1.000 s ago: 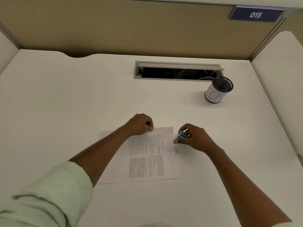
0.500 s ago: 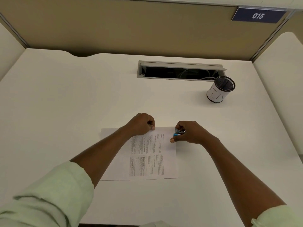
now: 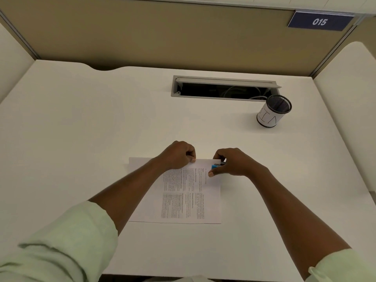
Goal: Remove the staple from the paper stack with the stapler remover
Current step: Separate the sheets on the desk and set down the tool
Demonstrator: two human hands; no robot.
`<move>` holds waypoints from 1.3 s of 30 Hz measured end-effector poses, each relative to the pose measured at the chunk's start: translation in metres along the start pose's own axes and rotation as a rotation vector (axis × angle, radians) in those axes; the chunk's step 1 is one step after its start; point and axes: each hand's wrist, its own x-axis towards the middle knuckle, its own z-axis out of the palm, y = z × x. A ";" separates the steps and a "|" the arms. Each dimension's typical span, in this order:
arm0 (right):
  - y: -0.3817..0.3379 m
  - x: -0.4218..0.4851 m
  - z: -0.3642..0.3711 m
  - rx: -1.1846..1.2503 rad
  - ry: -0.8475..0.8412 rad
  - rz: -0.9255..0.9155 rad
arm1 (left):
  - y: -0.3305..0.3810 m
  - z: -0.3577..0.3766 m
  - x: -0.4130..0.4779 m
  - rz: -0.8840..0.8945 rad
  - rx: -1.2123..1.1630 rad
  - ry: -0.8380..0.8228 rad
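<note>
A printed paper stack (image 3: 191, 200) lies flat on the white desk (image 3: 101, 129), text sideways. My left hand (image 3: 179, 154) is curled into a fist and rests on the stack's far edge, holding it down. My right hand (image 3: 234, 162) pinches a small blue staple remover (image 3: 216, 166) between thumb and fingers, right over the stack's far right corner. The staple itself is hidden under the remover and my fingers.
A black mesh pen cup (image 3: 272, 111) with a white label stands at the back right. A grey cable hatch (image 3: 223, 88) is open in the desk behind the paper. Tan partition walls close off the back and sides.
My right hand has moved left with the staple remover, from beside the paper onto its far right corner. My left hand has stayed on the far edge.
</note>
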 end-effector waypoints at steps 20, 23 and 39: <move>-0.004 0.004 0.005 -0.021 -0.010 -0.012 | 0.011 0.004 -0.004 0.014 0.025 0.005; -0.004 0.003 0.007 -0.023 -0.004 -0.019 | 0.011 0.004 -0.004 0.018 0.025 0.005; 0.032 0.001 0.001 0.336 0.405 0.124 | -0.008 0.000 -0.003 -0.069 -0.091 0.094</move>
